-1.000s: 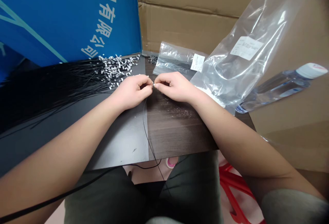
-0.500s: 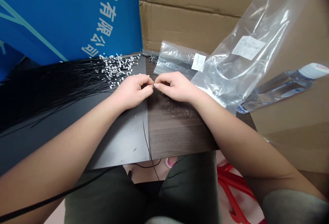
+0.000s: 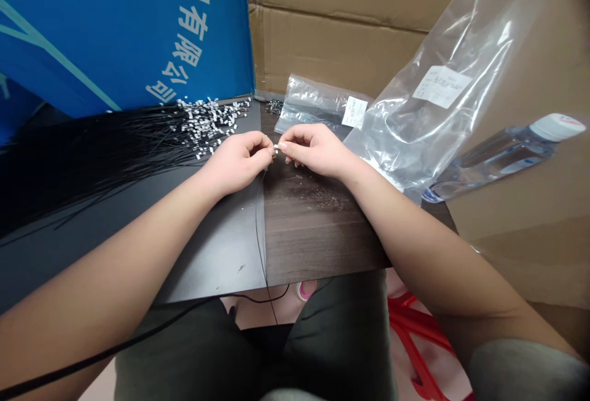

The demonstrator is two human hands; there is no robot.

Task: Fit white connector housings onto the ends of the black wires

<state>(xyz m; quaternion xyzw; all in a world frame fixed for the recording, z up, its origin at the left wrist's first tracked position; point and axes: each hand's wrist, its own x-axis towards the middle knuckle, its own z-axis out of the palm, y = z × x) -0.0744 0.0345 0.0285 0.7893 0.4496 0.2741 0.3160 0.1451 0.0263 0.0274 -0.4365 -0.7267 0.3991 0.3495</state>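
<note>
Across the table [image 3: 318, 229] edge, one thin black cord [image 3: 257, 223]: limp, light, likely slippery; best gripped close to its tip. That tip sat pinched in the closed left hand [image 3: 237, 161]; the right hand [image 3: 311, 150] pinched a tiny white clip [image 3: 275, 150], rigid, easily dropped, against it. Behind lay a bundle of tipped cords [image 3: 138, 137].

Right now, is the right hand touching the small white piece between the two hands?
Touching. The head view shows the right hand pinching the small white piece, with no gap; the left hand pinches the black cord beside it.
</note>
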